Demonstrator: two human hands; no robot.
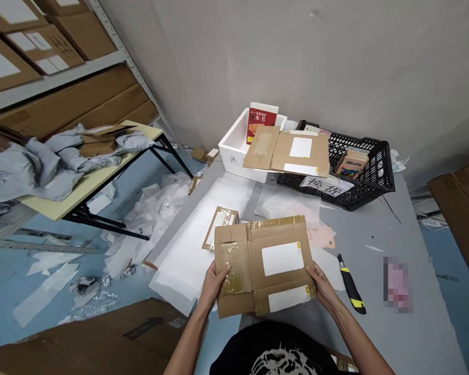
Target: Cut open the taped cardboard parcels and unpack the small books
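Between my two hands is a flattened cardboard box (238, 260), brown, with white labels and strips of clear tape. My left hand (214, 281) grips its left edge, thumb on top. At its right edge my right hand (321, 281) is closed on the cardboard too. Just behind it lies a small taped carton (211, 234) with a white label, partly covered by the flattened box. To the right of my right hand a black and yellow utility knife (352, 286) rests on the grey table (375, 234).
At the back stand a white foam box (234, 151) with a red book (260, 125) and a black crate (379, 161) holding books. Another opened cardboard piece (285, 148) lies across both. White foam sheets (195, 234) cover the table's left. A side table (70, 200) bears grey bags.
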